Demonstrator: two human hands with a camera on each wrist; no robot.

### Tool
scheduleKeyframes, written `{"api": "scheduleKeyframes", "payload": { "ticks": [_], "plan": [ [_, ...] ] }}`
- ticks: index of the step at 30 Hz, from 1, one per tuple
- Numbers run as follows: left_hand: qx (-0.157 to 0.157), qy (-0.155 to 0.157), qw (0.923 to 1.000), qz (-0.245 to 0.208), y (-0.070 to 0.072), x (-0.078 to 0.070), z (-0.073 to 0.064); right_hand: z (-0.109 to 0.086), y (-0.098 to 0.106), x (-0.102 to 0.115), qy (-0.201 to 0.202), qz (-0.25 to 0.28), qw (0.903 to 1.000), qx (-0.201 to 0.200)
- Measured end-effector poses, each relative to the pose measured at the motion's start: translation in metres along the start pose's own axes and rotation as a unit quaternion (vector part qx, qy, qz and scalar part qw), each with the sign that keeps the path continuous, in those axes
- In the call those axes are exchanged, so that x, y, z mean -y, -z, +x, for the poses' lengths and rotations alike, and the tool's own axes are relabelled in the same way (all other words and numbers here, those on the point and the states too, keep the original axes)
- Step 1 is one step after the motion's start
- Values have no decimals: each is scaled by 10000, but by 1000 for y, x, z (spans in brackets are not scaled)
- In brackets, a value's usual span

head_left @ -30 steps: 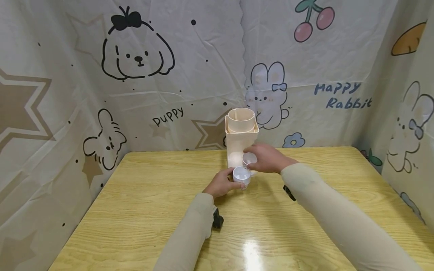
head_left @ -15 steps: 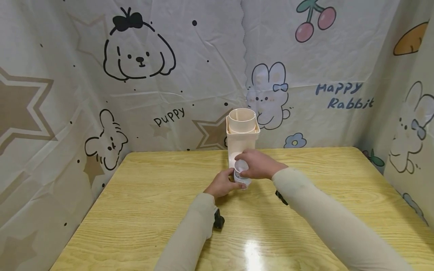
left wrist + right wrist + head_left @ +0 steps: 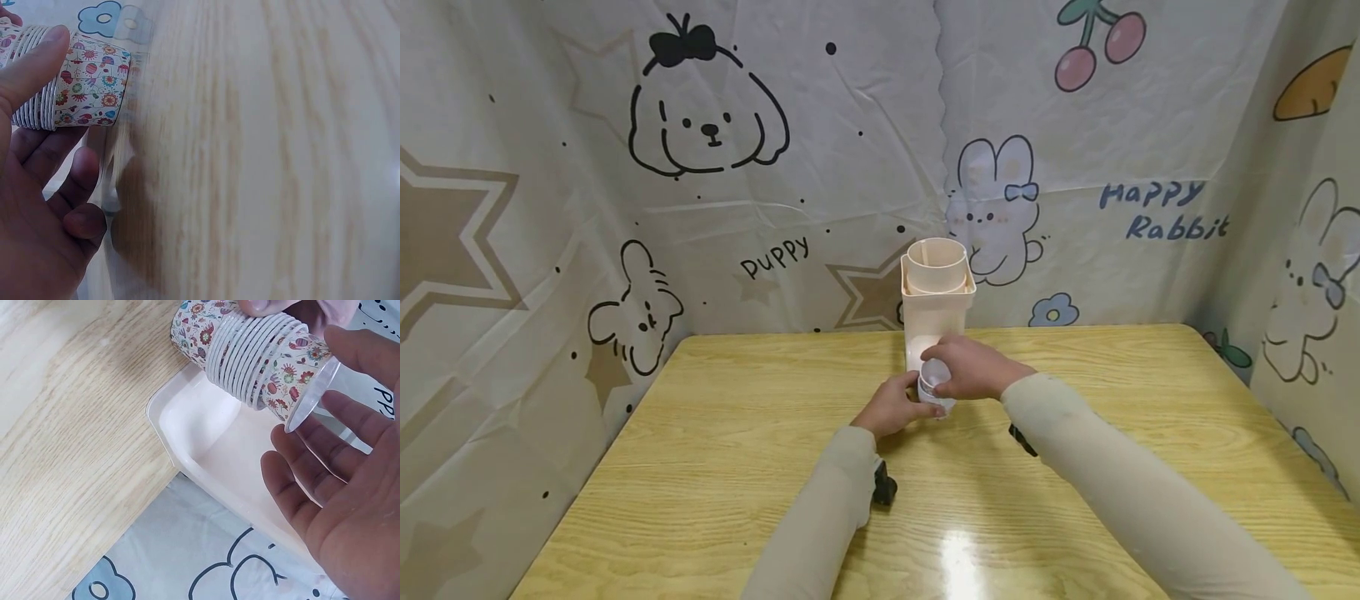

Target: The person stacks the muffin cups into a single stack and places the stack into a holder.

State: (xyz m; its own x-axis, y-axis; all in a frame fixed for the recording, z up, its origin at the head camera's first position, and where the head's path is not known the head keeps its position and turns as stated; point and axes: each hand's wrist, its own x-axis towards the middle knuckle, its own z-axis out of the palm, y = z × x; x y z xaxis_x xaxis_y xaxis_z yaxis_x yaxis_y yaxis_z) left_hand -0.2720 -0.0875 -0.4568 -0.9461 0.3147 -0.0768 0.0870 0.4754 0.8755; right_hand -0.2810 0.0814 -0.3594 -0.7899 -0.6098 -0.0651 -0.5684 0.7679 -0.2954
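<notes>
Low in front of the dispenser, my left hand (image 3: 891, 406) grips a nested stack of paper cups (image 3: 47, 87) with a colourful flower and animal print, thumb on one side and fingers on the other. My right hand (image 3: 977, 367) holds a single paper cup (image 3: 297, 381) by its rim between thumb and fingers. That cup's base sits inside the stack's open end, and its printed upper part sticks out past the closely packed white rims. A cream plastic cup dispenser (image 3: 936, 312) with a round tube on top stands upright just behind both hands.
The wood-grain table (image 3: 760, 483) reaches back to a printed curtain (image 3: 865, 108) hanging behind and on both sides. The dispenser's pale trough-like lower part (image 3: 212, 437) lies close beside the cups in the right wrist view.
My right hand has moved left and slightly down, bringing its cup from beside the stack into the stack's open end. My left hand has stayed in place with the stack.
</notes>
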Motion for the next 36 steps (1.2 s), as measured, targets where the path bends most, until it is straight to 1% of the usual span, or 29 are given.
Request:
{"api": "scheduleKeyframes", "payload": {
  "ticks": [5,10,15,19,23,26,29,32,36],
  "plan": [
    [-3,56,10000,-11,2,-1,-2,1,-2,0,94,-15,10000,9],
    [-17,36,10000,37,3,-1,-3,2,-3,0,115,-21,9999,29],
    [-18,11,10000,46,4,-1,-4,2,-2,-7,46,-31,9999,-145],
    [-54,56,10000,-3,5,-1,-4,2,-2,-20,-166,-8,9996,-215],
    [-115,58,9999,58,4,-2,-3,2,-1,-41,-393,-52,9989,-258],
    [-149,59,9998,85,3,-3,-2,0,-1,-56,-669,55,9972,-326],
    [-197,115,9997,76,3,-2,-2,0,-4,-68,-847,280,9953,-386],
    [-237,167,9996,54,4,-2,-4,2,-10,-73,-917,461,9938,-432],
    [-263,139,9995,47,7,0,-5,10,-21,-72,-837,478,9940,-516]
  ]
}}
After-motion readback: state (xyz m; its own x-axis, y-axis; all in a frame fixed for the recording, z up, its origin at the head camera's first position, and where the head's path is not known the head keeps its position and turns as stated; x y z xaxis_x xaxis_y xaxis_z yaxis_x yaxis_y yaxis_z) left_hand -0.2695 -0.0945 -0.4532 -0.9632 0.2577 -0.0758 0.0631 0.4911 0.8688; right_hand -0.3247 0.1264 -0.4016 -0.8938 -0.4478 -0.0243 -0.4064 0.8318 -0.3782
